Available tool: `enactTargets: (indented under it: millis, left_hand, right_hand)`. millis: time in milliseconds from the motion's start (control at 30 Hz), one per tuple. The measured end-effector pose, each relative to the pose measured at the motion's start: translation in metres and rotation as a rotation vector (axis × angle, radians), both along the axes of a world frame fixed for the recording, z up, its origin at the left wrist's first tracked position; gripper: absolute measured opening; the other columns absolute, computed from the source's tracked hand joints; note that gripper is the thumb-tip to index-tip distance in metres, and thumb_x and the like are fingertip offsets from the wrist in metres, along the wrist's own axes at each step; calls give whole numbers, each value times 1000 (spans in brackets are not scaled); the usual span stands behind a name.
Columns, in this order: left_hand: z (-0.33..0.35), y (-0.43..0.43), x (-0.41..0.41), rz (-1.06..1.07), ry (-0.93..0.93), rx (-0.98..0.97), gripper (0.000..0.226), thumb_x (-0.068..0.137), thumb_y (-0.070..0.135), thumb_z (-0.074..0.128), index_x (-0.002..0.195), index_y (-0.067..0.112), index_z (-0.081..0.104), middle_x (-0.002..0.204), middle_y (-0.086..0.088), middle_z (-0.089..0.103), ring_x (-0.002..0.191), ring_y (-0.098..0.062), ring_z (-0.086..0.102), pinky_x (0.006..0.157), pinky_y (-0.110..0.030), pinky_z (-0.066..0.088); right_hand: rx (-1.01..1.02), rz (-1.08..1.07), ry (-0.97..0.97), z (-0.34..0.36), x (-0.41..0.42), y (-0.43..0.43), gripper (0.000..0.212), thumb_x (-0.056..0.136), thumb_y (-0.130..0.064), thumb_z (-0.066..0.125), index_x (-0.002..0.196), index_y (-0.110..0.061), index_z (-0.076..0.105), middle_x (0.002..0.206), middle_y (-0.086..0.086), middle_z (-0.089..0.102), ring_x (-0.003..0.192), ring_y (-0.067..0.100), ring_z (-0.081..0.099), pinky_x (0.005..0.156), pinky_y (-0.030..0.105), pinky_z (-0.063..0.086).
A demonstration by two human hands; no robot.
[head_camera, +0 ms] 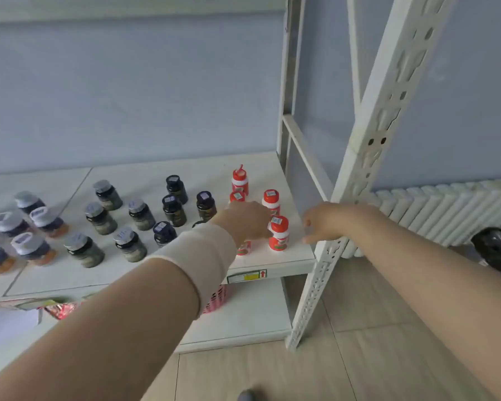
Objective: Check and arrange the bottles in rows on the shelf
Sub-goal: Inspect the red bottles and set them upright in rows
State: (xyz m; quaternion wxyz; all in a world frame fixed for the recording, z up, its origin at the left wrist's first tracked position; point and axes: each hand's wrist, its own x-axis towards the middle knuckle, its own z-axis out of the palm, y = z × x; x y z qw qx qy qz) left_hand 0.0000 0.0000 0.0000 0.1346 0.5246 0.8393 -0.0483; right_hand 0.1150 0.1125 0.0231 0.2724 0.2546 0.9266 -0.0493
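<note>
Red bottles upright, caps up, contents unseen, at shelf right front corner. L hand atop one, fingers hidden, grip can't tell. R hand loosely curled, empty, against post.

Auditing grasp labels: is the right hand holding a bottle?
No, the right hand holds nothing, its fingers loosely curled at the shelf corner, apart from the nearest red-capped bottle.
</note>
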Motion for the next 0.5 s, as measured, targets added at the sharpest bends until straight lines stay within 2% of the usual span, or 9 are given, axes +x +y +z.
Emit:
enactTargets:
  millis: [67, 167, 300, 400, 500]
  left_hand:
    - [-10, 13, -5, -20, 35, 46, 35, 93, 32, 50, 120, 10, 51, 104, -6, 64, 89, -23, 63, 73, -29, 49]
    - [-27, 34, -9, -45, 93, 122, 37, 93, 29, 51, 125, 11, 46, 100, -8, 64, 81, -24, 64, 74, -34, 56]
    - [-58, 51, -16, -83, 87, 181, 48, 90, 37, 55, 129, 13, 41, 116, -9, 58, 97, -29, 63, 78, -36, 52]
    - [-75, 58, -22, -79, 31, 174, 48, 88, 35, 58, 127, 15, 38, 120, -9, 56, 100, -29, 61, 80, -38, 52]
    - [-77, 62, -29, -11, -138, 244, 45, 87, 31, 61, 124, 18, 41, 121, -5, 58, 103, -27, 61, 85, -37, 51]
  right_hand:
    - [-35, -5, -1, -8, -7, 4, 39, 92, -34, 50, 121, -7, 53, 121, 11, 58, 106, 25, 57, 85, 30, 43]
    - [-48, 10, 0, -23, -14, 5, 29, 92, -28, 48, 108, -5, 56, 113, 13, 62, 93, 26, 58, 71, 28, 40]
    - [10, 33, -27, -44, -18, 8, 43, 94, -36, 46, 129, -11, 44, 126, 11, 54, 114, 27, 53, 84, 31, 40]
    - [-24, -21, -18, -67, -21, 10, 43, 95, -37, 44, 130, -12, 42, 125, 9, 54, 115, 27, 52, 89, 35, 41]
    - [-142, -180, 75, -89, -16, 12, 39, 97, -33, 41, 129, -11, 43, 126, 10, 54, 116, 28, 51, 94, 38, 43]
